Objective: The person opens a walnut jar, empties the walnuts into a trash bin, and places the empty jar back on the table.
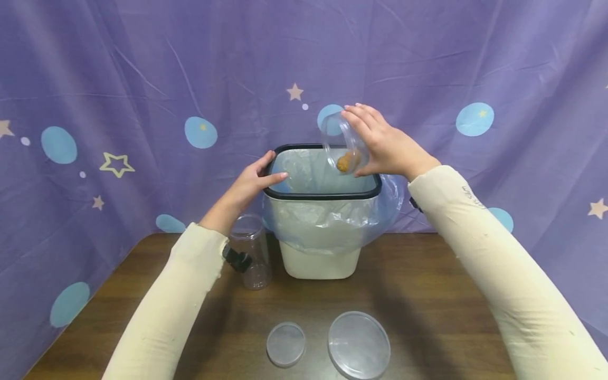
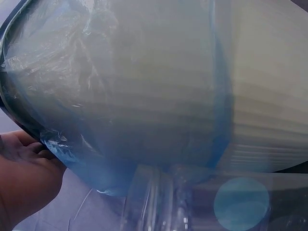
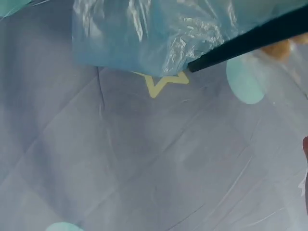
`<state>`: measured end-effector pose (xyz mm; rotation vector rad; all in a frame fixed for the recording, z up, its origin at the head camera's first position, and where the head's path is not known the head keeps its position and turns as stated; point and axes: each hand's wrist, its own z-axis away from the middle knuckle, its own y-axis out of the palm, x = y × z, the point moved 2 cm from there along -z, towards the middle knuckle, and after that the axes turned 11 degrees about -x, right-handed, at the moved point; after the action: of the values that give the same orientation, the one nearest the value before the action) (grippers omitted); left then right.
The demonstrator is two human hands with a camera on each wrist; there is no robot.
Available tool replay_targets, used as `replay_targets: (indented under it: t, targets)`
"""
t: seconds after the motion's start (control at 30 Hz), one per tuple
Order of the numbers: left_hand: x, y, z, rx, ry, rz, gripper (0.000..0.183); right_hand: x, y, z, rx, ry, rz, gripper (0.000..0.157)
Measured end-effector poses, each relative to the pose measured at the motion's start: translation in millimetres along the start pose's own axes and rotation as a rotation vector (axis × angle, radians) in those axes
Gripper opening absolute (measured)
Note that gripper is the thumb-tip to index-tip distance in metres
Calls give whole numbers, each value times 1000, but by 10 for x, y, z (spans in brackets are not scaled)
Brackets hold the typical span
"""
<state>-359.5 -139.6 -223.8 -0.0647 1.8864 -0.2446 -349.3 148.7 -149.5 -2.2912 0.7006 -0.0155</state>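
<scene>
My right hand (image 1: 387,142) grips a clear plastic jar (image 1: 349,134), tipped sideways over the bin, its mouth towards the left. Golden-brown lumps (image 1: 348,160) lie inside it, low along its wall; some of them also show at the upper right of the right wrist view. A cream trash bin (image 1: 318,264) with a black rim stands upright, lined with a translucent blue bag (image 1: 328,219) folded over its outside. At the rim's left side my left hand (image 1: 254,179) holds on, thumb over the opening and fingers along the edge.
A taller clear jar (image 1: 256,264) stands left of the bin, partly behind my left wrist. Nearer on the wooden table (image 1: 423,295) lie a small round lid (image 1: 286,344) and a larger lid (image 1: 359,345). A purple patterned curtain (image 1: 237,63) hangs behind.
</scene>
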Motion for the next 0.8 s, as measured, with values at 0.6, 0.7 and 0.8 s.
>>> replay_targets:
  t: [0.6, 0.7, 0.8]
  targets:
    - [-10, -14, 21, -1, -10, -52, 79, 31, 17, 20, 5, 13, -43, 117]
    - [-9, -21, 30, 0, -14, -59, 79, 49, 31, 14, 25, 26, -22, 117]
    - [1, -26, 31, 4, -17, -56, 80, 56, 39, 4, 49, 41, 20, 117]
